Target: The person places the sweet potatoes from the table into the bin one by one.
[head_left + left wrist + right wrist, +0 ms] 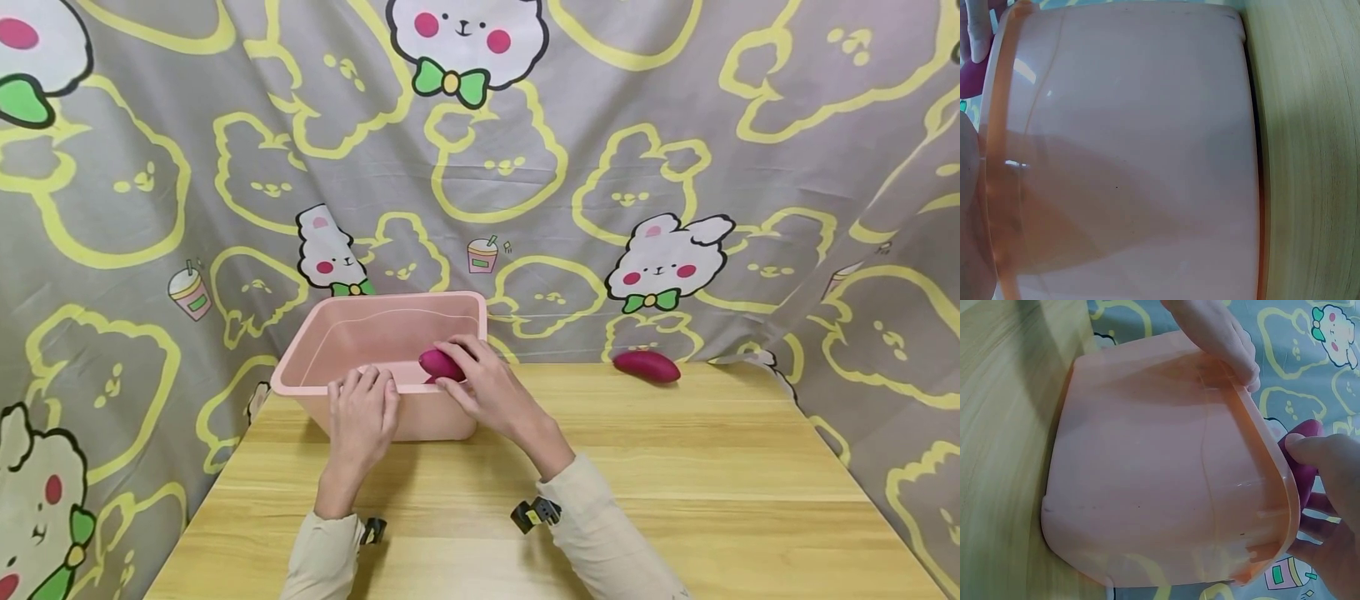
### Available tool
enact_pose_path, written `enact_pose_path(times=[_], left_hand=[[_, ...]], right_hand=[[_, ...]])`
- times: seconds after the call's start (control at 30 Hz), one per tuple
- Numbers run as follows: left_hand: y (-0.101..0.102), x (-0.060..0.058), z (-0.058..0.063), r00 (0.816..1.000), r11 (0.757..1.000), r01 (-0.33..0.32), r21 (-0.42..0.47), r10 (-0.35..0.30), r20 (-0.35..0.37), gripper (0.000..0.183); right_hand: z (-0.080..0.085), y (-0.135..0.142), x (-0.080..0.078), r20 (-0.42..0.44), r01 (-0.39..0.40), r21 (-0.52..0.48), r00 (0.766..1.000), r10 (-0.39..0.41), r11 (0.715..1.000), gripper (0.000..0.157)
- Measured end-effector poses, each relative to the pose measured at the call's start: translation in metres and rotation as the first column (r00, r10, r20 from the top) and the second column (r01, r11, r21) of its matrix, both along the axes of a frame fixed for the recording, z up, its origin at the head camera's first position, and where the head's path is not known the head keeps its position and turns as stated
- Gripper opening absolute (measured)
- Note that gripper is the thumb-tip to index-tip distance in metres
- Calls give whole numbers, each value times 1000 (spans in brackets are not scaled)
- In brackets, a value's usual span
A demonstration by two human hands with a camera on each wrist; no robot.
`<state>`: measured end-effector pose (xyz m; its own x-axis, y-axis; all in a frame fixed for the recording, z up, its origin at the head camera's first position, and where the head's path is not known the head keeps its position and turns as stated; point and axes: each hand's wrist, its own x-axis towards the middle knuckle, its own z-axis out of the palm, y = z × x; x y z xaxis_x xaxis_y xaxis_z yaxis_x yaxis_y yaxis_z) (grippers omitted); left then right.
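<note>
A pink plastic bin point(431, 417) stands on the table, its mouth facing up. My left hand point(363, 417) grips the near rim, fingers curled over it. At the bin's right side, my right hand point(491, 390) holds a purple sweet potato point(441, 364) just inside the near rim. In the right wrist view, the thumb lies on this sweet potato point(1302, 469) and the other fingers are behind it. A little more purple shows below it in the head view; whether that is a separate piece I cannot tell. Part of the bin's floor is hidden behind the near wall.
Another purple sweet potato point(647, 367) lies at the table's back edge, to the right of the bin. Behind the wooden table point(675, 483) hangs a grey curtain point(525, 208) with rabbit prints, which also runs along both sides.
</note>
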<state>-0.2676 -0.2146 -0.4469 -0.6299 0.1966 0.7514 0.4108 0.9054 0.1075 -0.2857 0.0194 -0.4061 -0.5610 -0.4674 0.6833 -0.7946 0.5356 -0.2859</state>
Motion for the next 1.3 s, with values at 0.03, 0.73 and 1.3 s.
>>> enact_pose_path(times=[0.03,0.73,1.3], left_hand=[[0,0,0,1000,1000,-1,1,1,3,34],[-1,0,-1,1000,1000,-9,8,9,1,34],[-1,-2,-1,999,1000,9,13,-9,-37,38]], right_hand=[[0,0,0,2,4,5,1000,-4,1000,49],[0,-1,1,-10,-6,30,1000,7,1000,35],[4,40,2,-34,21,-23,999,-22,1000,35]])
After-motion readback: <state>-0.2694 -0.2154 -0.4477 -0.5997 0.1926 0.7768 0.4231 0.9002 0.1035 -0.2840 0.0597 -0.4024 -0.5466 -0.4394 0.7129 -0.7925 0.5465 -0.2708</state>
